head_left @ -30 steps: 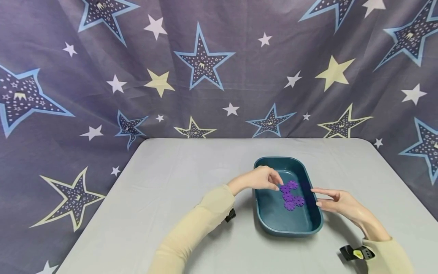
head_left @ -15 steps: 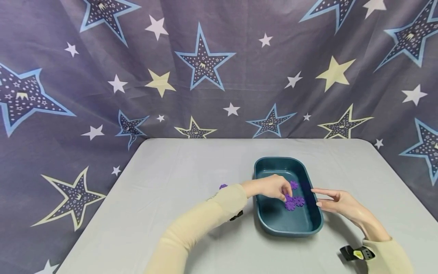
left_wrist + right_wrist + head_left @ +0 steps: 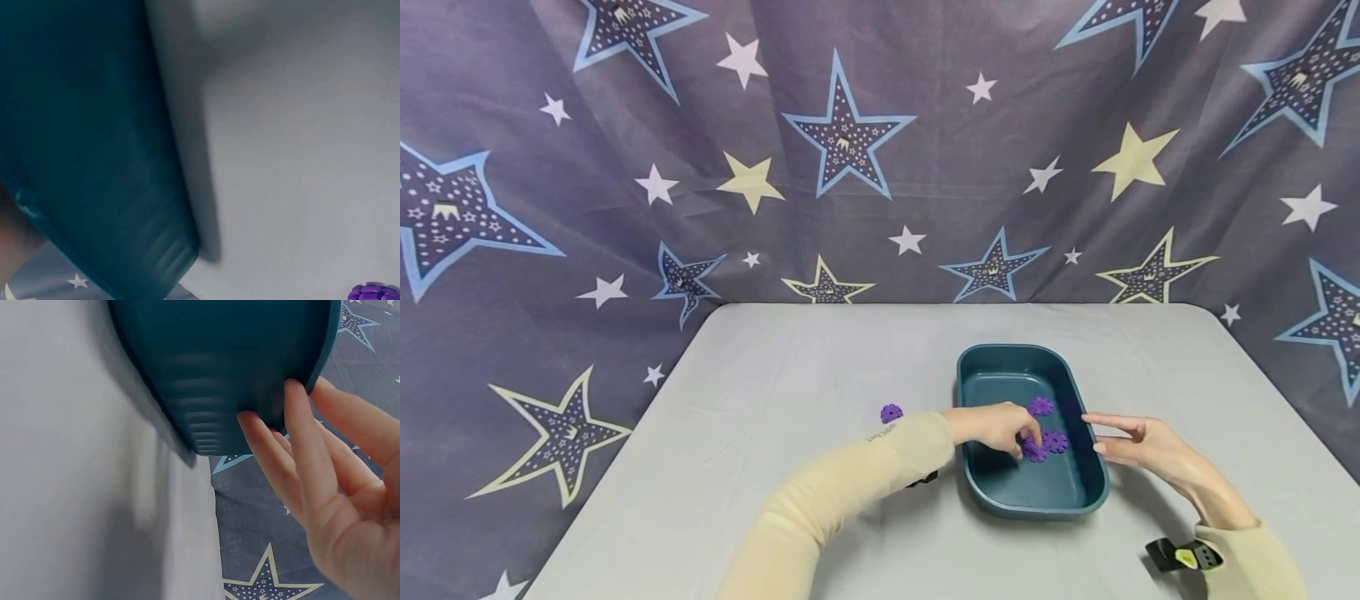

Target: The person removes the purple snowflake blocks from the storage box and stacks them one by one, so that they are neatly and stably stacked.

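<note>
Inside a dark teal rectangular tray lie several flat purple notched discs, flower-like in outline. My left hand reaches over the tray's left wall, its curled fingers and thumb pinching at a purple disc, mostly hidden by the fingers. Another purple disc lies further back in the tray. My right hand, fingers nearly straight, touches the outside of the right wall with its fingertips; the right wrist view shows these fingers against the tray.
To the left of the tray, purple discs stand on the white table; the left wrist view shows a purple stack at its lower edge. A star-patterned curtain hangs behind the table.
My left hand has moved nearer within the tray, down onto the discs, and its fingers have curled in. The purple discs left of the tray have come into sight. My right hand stays put.
</note>
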`<state>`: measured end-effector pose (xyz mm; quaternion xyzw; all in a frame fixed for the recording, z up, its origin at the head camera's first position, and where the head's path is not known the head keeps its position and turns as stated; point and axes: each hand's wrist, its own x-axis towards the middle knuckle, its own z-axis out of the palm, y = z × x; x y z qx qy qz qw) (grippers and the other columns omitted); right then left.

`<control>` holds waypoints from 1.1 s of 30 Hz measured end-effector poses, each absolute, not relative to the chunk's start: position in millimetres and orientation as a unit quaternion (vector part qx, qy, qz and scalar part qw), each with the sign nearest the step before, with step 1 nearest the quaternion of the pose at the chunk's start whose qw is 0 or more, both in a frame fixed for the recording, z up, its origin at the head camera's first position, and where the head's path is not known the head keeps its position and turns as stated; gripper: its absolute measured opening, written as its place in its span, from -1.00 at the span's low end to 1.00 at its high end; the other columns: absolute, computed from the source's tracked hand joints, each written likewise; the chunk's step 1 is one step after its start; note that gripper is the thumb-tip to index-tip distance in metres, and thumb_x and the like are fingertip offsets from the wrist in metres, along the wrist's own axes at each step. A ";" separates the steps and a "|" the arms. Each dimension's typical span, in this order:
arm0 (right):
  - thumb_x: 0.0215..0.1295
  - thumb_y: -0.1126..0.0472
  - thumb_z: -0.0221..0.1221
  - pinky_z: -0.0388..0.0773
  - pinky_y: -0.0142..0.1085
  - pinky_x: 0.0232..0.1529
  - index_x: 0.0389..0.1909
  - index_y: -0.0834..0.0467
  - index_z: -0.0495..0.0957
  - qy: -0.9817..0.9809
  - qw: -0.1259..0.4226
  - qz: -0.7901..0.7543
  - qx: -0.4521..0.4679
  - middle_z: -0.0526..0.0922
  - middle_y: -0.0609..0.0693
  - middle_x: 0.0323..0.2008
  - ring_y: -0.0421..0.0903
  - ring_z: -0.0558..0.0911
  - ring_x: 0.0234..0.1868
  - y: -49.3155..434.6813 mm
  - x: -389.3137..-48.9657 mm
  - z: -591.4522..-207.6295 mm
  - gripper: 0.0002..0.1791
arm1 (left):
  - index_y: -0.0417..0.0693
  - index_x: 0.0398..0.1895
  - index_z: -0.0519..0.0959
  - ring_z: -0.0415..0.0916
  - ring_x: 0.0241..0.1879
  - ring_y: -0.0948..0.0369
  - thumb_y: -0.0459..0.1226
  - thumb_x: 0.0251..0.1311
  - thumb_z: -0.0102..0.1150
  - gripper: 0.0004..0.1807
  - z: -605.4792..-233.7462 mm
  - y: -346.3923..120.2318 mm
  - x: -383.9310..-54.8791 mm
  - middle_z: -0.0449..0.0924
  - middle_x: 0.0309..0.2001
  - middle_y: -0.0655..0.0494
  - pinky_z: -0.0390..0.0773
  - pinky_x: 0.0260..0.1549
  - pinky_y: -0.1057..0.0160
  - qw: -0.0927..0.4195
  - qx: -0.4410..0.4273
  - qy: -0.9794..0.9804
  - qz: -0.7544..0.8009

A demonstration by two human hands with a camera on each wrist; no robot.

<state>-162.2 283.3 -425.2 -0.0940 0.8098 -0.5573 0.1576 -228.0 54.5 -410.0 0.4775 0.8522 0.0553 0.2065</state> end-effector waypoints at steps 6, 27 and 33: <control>0.15 0.21 0.15 0.53 -0.37 -0.28 0.12 0.34 0.32 0.807 0.157 -0.561 -0.102 0.53 -0.30 -0.12 -0.37 0.54 -0.31 283.6 -162.1 -424.5 -0.48 | 0.02 -0.05 0.53 0.42 -0.13 0.37 -0.30 -0.03 0.26 -0.61 -415.0 56.7 -227.1 0.55 -0.14 0.17 0.33 -0.19 0.57 0.213 0.475 0.852 0.047; 0.14 0.22 0.15 0.52 -0.41 -0.27 0.11 0.34 0.33 0.806 0.152 -0.563 -0.107 0.53 -0.29 -0.11 -0.38 0.53 -0.24 283.7 -162.3 -425.9 -0.49 | 0.04 -0.06 0.55 0.39 -0.29 0.40 -0.23 -0.06 0.29 -0.60 -419.8 70.3 -231.4 0.54 -0.28 0.22 0.32 -0.27 0.57 0.196 0.468 0.862 0.003; 0.15 0.21 0.15 0.52 -0.42 -0.26 0.11 0.34 0.33 0.810 0.149 -0.558 -0.105 0.55 -0.26 -0.13 -0.38 0.53 -0.23 284.0 -162.3 -426.9 -0.48 | 0.06 -0.09 0.56 0.37 -0.37 0.42 -0.22 -0.08 0.30 -0.62 -421.8 72.3 -232.6 0.52 -0.39 0.25 0.31 -0.31 0.59 0.189 0.465 0.865 0.003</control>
